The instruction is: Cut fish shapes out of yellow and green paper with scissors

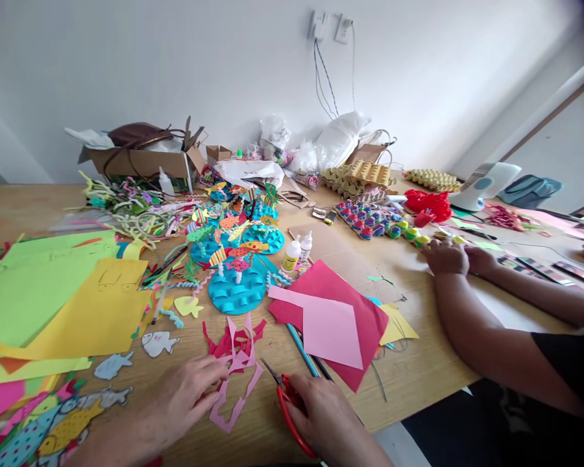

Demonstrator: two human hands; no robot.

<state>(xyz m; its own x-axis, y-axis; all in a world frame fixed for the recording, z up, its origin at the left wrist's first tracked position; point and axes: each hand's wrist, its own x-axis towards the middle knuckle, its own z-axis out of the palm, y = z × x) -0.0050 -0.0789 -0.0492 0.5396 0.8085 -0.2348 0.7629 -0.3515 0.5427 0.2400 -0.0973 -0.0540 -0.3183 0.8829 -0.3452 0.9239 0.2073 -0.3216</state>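
My left hand (187,395) rests low over the table, its thumb and fingers apart, at the edge of pink paper scraps (231,415). Red paper scraps (214,344) lie under and behind the pink ones. In my right hand (326,415) is a pair of scissors (287,408) with red handles, its blades pointing away to the left. Just beyond that hand, a pink paper sheet (333,331) overlaps a larger red sheet (321,279). Left of the scraps lie a white paper fish (159,344) and a pale blue paper fish (113,366).
Blue round bases (238,292) carrying colourful paper fish stand mid-table beside glue bottles (292,254). Green sheets (39,285) and yellow sheets (95,311) are stacked at left. Painted egg cartons (360,220) sit farther back. Another person's arms (460,311) reach in from the right.
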